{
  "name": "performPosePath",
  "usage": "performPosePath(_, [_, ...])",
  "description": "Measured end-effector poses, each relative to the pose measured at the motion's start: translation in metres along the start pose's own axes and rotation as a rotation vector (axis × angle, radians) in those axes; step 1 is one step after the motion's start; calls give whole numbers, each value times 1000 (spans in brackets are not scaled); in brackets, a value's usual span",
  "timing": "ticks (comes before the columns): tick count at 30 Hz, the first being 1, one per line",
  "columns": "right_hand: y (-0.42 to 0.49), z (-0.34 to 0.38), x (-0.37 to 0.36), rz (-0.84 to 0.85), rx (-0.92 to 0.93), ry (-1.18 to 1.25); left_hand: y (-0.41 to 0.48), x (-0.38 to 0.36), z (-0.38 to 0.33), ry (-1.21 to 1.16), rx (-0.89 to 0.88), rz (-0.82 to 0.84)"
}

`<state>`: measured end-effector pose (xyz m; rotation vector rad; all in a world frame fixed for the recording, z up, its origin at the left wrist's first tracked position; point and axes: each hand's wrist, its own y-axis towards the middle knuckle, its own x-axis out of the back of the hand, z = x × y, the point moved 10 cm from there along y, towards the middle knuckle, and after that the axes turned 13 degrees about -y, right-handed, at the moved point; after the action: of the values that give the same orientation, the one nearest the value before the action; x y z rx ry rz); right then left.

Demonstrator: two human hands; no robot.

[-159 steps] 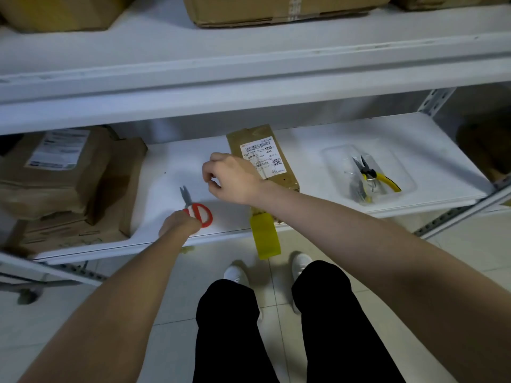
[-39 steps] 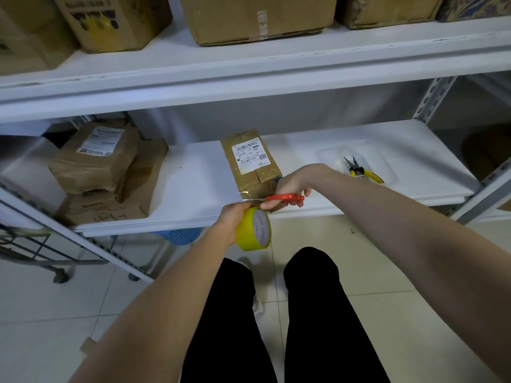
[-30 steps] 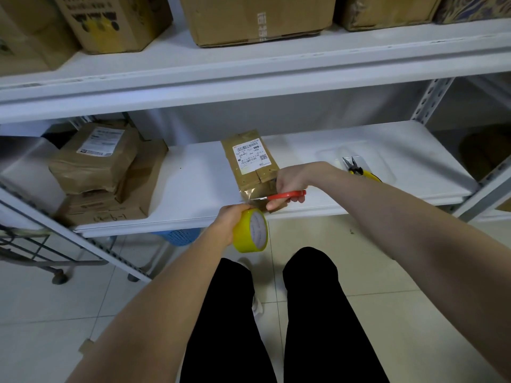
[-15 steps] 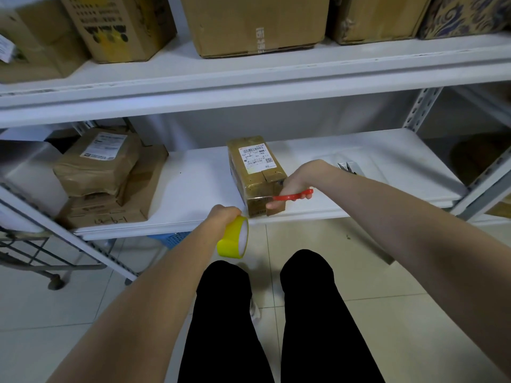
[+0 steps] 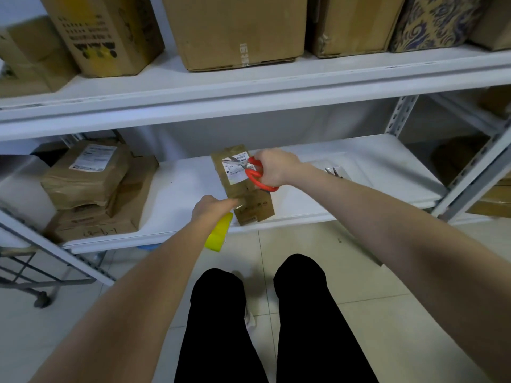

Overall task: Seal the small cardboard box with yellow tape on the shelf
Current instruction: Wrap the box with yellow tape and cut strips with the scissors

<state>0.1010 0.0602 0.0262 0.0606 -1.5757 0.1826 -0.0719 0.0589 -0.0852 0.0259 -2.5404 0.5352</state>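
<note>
The small cardboard box (image 5: 249, 201), brown with a white label on top, lies on the white middle shelf (image 5: 182, 189) near its front edge. My left hand (image 5: 211, 207) grips the yellow tape roll (image 5: 218, 233) just below the shelf edge, and its fingers touch the box's near left corner. My right hand (image 5: 275, 167) holds the red-handled scissors (image 5: 253, 172) over the far end of the box, blades pointing left across the label.
Stacked brown parcels (image 5: 91, 186) fill the shelf's left end. A clear tray with pliers (image 5: 336, 171) sits behind my right forearm. Large cartons (image 5: 235, 29) line the upper shelf. A cart frame (image 5: 36, 280) stands on the tiled floor at left.
My right hand has carried the scissors from the box's front edge up over its far end. My left hand with the roll has risen to the box's near corner.
</note>
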Motion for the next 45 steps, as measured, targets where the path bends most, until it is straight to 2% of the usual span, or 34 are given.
performPosePath(3, [12,12,-13,-100,-40,5,0,-1,-4,76,-56,-21])
performPosePath(8, [27,31,-38,-147,4,-66,9,-4,-8,192,-112,-66])
performPosePath(19, [33,25,-54,-349,65,-239,18,-15,-12,285,-159,-56])
performPosePath(28, [34,21,-54,-297,40,-221,8,-16,2,353,2,65])
performPosePath(32, [34,27,-47,-285,41,-228,-1,7,32,356,66,48])
performPosePath(38, [32,44,-48,-370,-12,-321,-2,4,16,285,29,64])
performPosePath(45, [30,52,-60,-382,-103,-327,4,-15,8,298,27,101])
